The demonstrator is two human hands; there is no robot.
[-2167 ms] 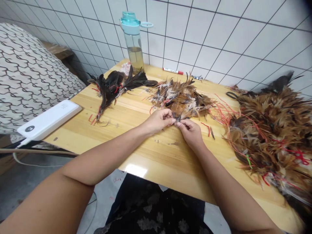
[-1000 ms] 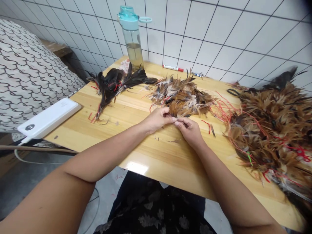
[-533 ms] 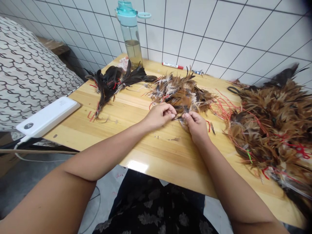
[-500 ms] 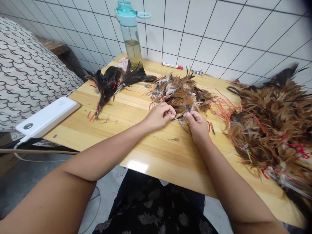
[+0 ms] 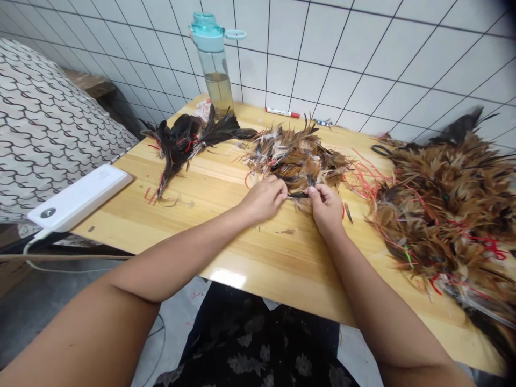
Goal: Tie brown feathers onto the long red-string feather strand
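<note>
My right hand pinches brown feathers upright between thumb and forefinger, just in front of the middle pile of mixed feathers. My left hand is closed with its back towards me, at the near edge of that pile. Its fingertips are turned away, so what they hold, if anything, is hidden. Between the hands a dark feather lies low, close to the right fingertips, with pale fluff beneath it. Whether that feather is held or only lying there I cannot tell.
Black feather bundles tied with red string lie at the left. A large heap of brown feathers covers the right side, with red strings beside it. A water bottle, a red-capped marker and a white power bank stand around the wooden table.
My hands were together at the feathers; they have since parted, the right drawing them rightwards. My left hand has turned over and its fingers have curled in towards the pile. The view shifted slightly.
</note>
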